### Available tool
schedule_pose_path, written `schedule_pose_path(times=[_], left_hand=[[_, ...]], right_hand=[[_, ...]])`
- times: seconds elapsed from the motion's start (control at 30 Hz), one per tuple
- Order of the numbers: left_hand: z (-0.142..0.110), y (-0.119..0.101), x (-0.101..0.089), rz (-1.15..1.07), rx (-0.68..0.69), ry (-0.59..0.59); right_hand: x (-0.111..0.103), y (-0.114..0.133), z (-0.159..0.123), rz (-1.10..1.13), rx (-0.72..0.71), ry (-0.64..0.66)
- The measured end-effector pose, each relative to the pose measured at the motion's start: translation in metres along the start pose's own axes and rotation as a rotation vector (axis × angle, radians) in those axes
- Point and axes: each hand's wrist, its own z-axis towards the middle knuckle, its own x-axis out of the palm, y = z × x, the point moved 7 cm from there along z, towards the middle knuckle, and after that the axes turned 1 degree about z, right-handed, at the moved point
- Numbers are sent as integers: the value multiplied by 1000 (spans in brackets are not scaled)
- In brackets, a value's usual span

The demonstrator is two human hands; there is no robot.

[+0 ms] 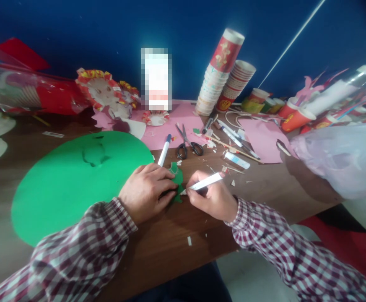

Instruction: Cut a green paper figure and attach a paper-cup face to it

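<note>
My left hand (149,188) lies palm down on the table with its fingers stretched over a small green paper cutout (177,176), pressing it down. Part of the cutout is hidden beneath the fingers. In my right hand (212,198) is a white marker pen (206,182), pinched near its tip, which meets or nearly meets the cutout's right edge. Left of my left hand lies a large green oval sheet (60,184) with dark marks near its top. Another marker with a blue cap (164,150) and black-handled scissors (186,144) lie just beyond my hands.
Tall stacks of paper cups (216,75) stand at the back by a blue wall. Pink paper (263,138), a glue tube (237,160), pens and scraps litter the right side. Decorated paper-plate crafts (99,90) stand at back left. A white plastic bag (343,159) bulges at right.
</note>
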Motion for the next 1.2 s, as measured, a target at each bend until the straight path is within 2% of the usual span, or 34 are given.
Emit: schedule_pose_path(times=[0.67, 0.9, 1.2], left_hand=[[0, 0, 0, 2, 8, 6], [1, 0, 1, 2, 8, 11], [0, 0, -1, 3, 2, 6]], right_hand=[[1, 1, 0, -5, -7, 53], [1, -2, -1, 72, 4, 19], [2, 1, -1, 1, -20, 42]])
